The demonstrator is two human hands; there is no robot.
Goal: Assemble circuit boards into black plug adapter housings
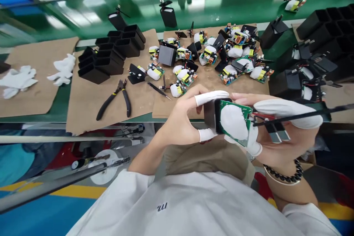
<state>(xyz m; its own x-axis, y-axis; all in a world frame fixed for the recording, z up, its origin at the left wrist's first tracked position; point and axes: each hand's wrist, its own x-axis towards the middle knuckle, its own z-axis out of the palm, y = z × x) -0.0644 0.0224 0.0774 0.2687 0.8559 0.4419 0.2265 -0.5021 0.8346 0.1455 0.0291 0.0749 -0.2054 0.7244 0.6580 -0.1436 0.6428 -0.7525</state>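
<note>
My left hand (181,123), with white finger cots on thumb and forefinger, pinches a black plastic housing (211,112) from its left side. A green circuit board (235,121) with a white pad on it sits at the housing's mouth. My right hand (279,127), also in white cots, grips that board and its black plug cover with metal prongs (276,131) from the right. Both hands are held close over my lap, in front of the bench's near edge.
Cardboard sheets (83,96) cover the green bench. On them lie black pliers (117,97), tweezers (159,90), stacked black housings (110,53), a heap of circuit boards (221,57) and white gloves (63,70). More black housings (326,40) pile at the right.
</note>
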